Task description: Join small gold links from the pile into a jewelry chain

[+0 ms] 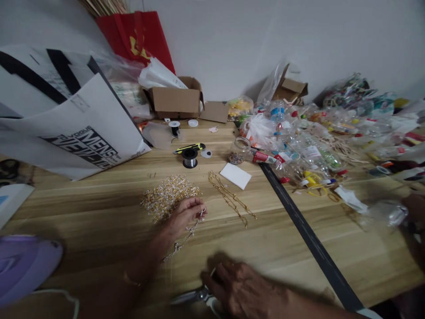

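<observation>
My left hand (pixel 186 213) rests on the wooden table (pixel 99 221) with its fingers pinched on a beaded wire strand (pixel 181 241) that trails back toward me. It sits beside a heap of gold and clear beaded pieces (pixel 168 197). My right hand (pixel 237 285) lies near the table's front edge, fingers curled over the handles of a pair of scissors (pixel 195 296). Two gold beaded chains (pixel 230 198) lie stretched out to the right of the left hand.
A wire spool (pixel 190 158), a yellow-black cutter (pixel 188 147), a bead jar (pixel 238 151) and a white card (pixel 235 175) lie mid-table. Plastic bottles (pixel 305 150) crowd the right. Another person's hand (pixel 413 208) holds a bottle at the right edge. Bags and a cardboard box (pixel 175 101) stand behind.
</observation>
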The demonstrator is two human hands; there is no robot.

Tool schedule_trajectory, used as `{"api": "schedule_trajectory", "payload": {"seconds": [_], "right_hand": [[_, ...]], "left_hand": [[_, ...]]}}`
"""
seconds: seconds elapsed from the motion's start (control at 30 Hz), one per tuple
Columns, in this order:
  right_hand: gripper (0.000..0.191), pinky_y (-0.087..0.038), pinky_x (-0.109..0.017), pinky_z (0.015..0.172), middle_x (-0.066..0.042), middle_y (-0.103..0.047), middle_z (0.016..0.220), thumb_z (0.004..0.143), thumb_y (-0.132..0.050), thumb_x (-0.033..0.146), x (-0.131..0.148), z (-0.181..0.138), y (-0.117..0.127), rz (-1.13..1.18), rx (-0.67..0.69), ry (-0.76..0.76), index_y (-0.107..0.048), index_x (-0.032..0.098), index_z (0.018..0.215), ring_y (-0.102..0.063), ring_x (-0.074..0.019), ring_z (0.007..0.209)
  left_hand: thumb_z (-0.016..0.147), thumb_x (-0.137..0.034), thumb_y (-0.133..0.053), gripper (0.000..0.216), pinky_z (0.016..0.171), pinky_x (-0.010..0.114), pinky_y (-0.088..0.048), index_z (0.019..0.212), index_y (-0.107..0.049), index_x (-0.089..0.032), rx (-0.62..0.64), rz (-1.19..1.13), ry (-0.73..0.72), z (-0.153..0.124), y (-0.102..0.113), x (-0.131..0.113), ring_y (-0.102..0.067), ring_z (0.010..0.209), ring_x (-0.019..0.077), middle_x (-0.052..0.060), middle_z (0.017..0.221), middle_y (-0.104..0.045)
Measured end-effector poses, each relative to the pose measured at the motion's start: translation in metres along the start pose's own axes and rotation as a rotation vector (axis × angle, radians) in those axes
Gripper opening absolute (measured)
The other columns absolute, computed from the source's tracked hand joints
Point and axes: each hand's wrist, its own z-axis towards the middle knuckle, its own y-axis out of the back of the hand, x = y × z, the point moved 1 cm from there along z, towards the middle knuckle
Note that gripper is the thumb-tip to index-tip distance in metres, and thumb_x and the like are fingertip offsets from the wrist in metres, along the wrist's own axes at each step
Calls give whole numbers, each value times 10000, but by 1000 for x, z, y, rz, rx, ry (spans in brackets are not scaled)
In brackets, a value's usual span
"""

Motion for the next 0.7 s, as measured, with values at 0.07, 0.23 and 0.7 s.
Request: {"api": "schedule_trajectory", "payload": {"seconds": [0.07,0.23,0.7], "right_hand": [[350,-460,-284,720,-93,-648,933,828,-550,188,-3,-3,4,82,39,-18,-499,128,1169,-577,-186,851],[475,-457,-281,704,-39,-660,902,674,-646,248,-24,-20,26,437,150,-224,-553,223,1139,-600,-182,761],[620,-467,-252,627,-42,-627,930,684,-709,285,-62,-32,7,913,-170,-628,-489,196,1258,-562,-151,722]], "left_hand": [[557,-321,-778,305,582,227,-439,703,-591,-131,-2,0,-6,0,1,0,-586,602,113,0,642,-599],[573,-323,-768,292,583,234,-440,702,-594,-128,23,-8,-26,1,1,0,-577,594,111,3,641,-598],[651,-290,-718,202,585,229,-426,710,-613,-128,65,32,-74,2,4,4,-552,604,106,7,649,-603]]}}
